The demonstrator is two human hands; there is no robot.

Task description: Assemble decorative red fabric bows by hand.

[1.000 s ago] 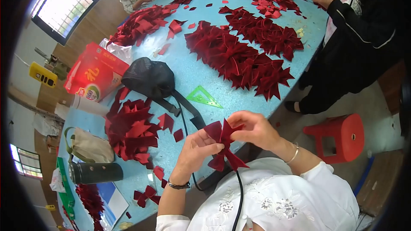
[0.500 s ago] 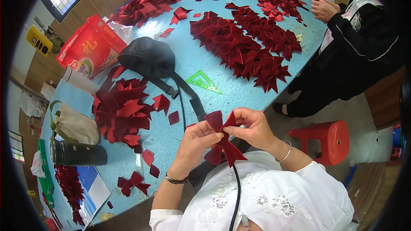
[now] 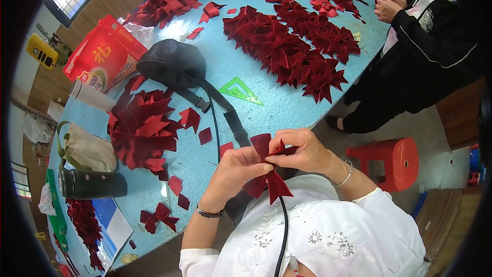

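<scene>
A dark red velvet bow is held in front of my chest, at the near edge of the table. My left hand grips its left side, thumb pressed near the centre. On the other side, my right hand pinches the upper right loop between thumb and fingers, close to the left thumb. The bow's tails hang below my hands; its centre is partly hidden by my fingers. A finished-looking red bow lies on the table, left of my left forearm. Loose red ribbon pieces are heaped farther left.
Rows of red bows cover the table's far right. A black mesh bag with straps, a green set square, a dark flask and a red gift bag stand or lie around. A red stool and a person in black are at the right.
My right hand has bent further over the bow, and its fingers have shifted on the upper right loop. My left hand keeps its hold. The whole view has shifted slightly.
</scene>
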